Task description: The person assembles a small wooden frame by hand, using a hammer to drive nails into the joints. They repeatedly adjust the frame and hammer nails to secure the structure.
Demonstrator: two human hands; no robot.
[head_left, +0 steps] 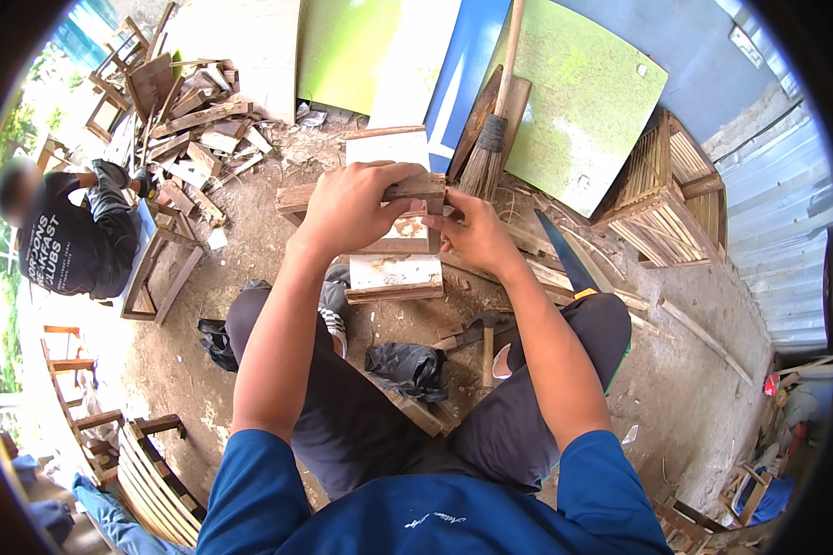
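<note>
In front of me a small, worn wooden frame is held up above white-topped boards with wooden edges. My left hand wraps over its top bar from the left, fingers pointing right. At the frame's right corner, my right hand grips the wood between thumb and curled fingers; anything small inside that grip is hidden. Below the frame lies a white board with a brown wooden edge, and another white board shows beyond it. A hammer rests on the ground between my knees.
Beside my right knee is a handsaw. A black plastic bag lies between my legs. Scrap wood is heaped far left, near a seated person. A broom leans on panels, with a slatted wooden crate to its right.
</note>
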